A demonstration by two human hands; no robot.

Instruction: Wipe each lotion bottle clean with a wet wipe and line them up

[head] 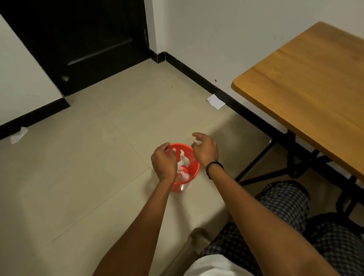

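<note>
A small red bin [192, 171] stands on the tiled floor and holds several crumpled white wipes [183, 159]. My left hand [164, 161] hovers over the bin's left rim with its fingers curled loosely and nothing visible in them. My right hand [205, 149] is above the bin's right rim, fingers spread apart and empty; a dark bracelet circles its wrist. No lotion bottle is in view.
A wooden table [324, 88] on black legs stands at the right against the white wall. Scraps of white paper [215, 101] and tissue [18, 135] lie on the floor by the black skirting. A black door [76, 27] is at the back left. My checked-trousered legs fill the lower right.
</note>
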